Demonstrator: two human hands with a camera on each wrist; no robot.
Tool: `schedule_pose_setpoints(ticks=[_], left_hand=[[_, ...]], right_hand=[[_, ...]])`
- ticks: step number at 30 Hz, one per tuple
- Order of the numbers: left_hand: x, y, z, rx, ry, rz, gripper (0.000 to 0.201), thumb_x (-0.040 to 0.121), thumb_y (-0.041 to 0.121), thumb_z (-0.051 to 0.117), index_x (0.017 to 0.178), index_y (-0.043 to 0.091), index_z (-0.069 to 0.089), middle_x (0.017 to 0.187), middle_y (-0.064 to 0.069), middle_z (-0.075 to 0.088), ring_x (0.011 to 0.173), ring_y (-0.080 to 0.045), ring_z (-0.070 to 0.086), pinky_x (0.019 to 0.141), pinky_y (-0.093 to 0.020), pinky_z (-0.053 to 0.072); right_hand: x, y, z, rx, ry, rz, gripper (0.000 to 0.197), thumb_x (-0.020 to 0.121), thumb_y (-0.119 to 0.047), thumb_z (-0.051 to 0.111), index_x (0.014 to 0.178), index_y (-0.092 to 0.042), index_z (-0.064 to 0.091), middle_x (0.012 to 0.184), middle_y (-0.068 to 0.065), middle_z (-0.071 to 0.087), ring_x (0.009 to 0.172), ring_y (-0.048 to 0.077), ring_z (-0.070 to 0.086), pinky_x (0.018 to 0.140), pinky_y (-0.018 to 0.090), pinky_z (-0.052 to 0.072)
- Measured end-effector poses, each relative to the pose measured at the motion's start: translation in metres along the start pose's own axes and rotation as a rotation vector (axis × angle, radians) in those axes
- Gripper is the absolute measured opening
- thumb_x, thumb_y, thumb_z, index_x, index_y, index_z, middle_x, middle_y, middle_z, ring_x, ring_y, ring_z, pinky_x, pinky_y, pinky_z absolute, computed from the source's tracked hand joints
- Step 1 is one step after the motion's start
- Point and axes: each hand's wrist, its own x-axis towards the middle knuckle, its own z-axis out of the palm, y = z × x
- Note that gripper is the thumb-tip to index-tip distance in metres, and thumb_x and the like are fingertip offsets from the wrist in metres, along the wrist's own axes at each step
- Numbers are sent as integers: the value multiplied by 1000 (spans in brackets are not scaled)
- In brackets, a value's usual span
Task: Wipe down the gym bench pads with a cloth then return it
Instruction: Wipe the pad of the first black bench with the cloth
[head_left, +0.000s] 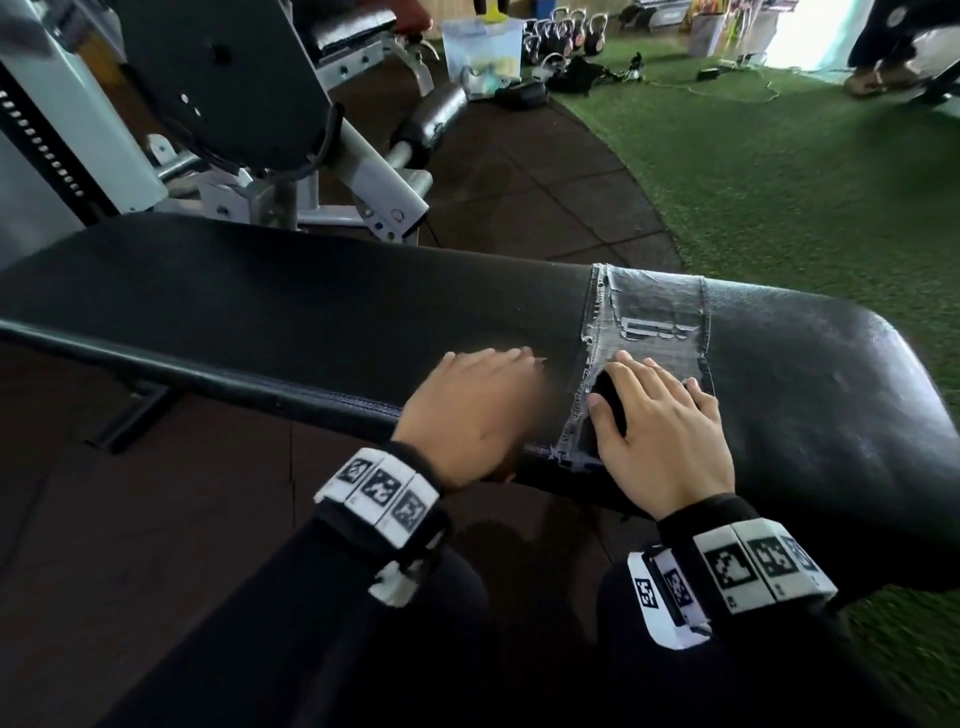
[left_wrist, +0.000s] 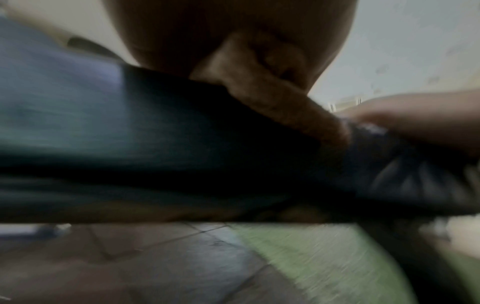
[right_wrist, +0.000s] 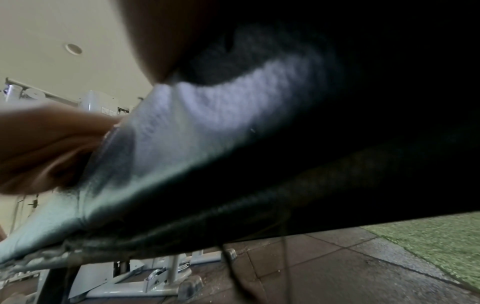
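We see two hands on the black bench pad (head_left: 311, 291), which is the worktop here. The cloth (head_left: 654, 332) is a worn grey piece of denim with frayed edges, and it lies flat across the pad, from the far side to the near edge. Our right hand (head_left: 660, 436) lies flat on the near part of the cloth, with its fingers straight and a bit spread, so this grip pinches nothing; we think it presses down so the cloth rubs the pad and does not slip. Our left hand (head_left: 467, 410) rests on the bare pad just beside the cloth, to the left of the right hand. Its fingers look straight and close together from above, but in the left wrist view its thumb (left_wrist: 272, 90) lies along the dark pad edge, so it seems to steady us and holds nothing. The cloth is spread wide, likely so it cleans a big strip at once. To the right of the right hand the pad looks shiny with pale streaks. We judge the wiping is under way, and the long part of the pad left of the left hand may need a wipe too. Past the hands sits a grey gym machine (head_left: 249, 156), with green turf (head_left: 779, 182) to the right.
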Motion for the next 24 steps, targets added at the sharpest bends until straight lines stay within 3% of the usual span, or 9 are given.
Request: schedule_pose_setpoints(ticks=[3,5,7,9,11,13,19,22,24], left_hand=[[-15,-42,-21,-45,102,-12,59,86,52,37,134,21,52,137,5,53,128,-17,45,108,-25,17],[-16,-79,-34,-129,165,-180,51,84,47,45,128,24,58,132,4,57,124,-16,49,111,-27,23],[-10,-111,-43,-210,177,-377,43,83,46,48,119,28,62,121,2,64,117,-19,56,110,-41,33],[4,-126,-46,-135,87,-535,39,83,52,47,111,27,60,114,0,64,114,-25,55,107,-51,32],[22,-125,-40,34,-52,-608,53,85,58,45,126,26,52,132,-1,53,129,-27,42,111,-54,21],[37,-105,-30,113,-91,-564,64,85,62,45,139,28,40,144,0,43,135,-26,33,110,-52,17],[56,-15,8,44,-206,-250,82,80,77,29,148,33,24,157,11,19,145,-15,11,115,-51,2],[54,-9,7,-161,-194,-250,90,72,80,20,148,32,25,158,10,13,145,-9,4,115,-46,-6],[48,-24,0,-235,-105,-266,85,74,78,23,146,33,29,158,9,13,145,-8,6,115,-45,-3]], right_hand=[[0,0,-1,1,0,-4,42,94,-46,32,128,-27,47,145,-11,40,137,13,32,113,42,18],[0,0,-1,-2,-3,-4,41,94,-46,33,128,-27,47,145,-11,40,137,13,32,113,42,18],[0,0,-1,0,-7,-6,39,94,-45,33,126,-27,48,145,-11,40,137,12,32,113,42,18],[0,0,-2,8,-1,-7,36,94,-45,35,123,-28,49,145,-12,40,137,12,32,112,43,18],[0,-1,-2,14,4,-4,35,94,-44,37,122,-28,50,145,-12,40,137,13,32,112,43,19],[0,-1,-2,12,8,-6,34,94,-44,37,121,-28,50,144,-12,41,136,13,32,111,43,19],[2,0,-3,17,-29,-15,39,95,-46,34,127,-27,45,147,-12,36,139,10,27,112,42,15],[3,2,-6,35,-99,-21,43,96,-47,30,133,-28,39,151,-12,29,141,9,20,114,42,12],[7,7,-11,68,-225,-44,48,97,-46,30,141,-26,31,155,-12,19,144,9,11,116,40,5]])
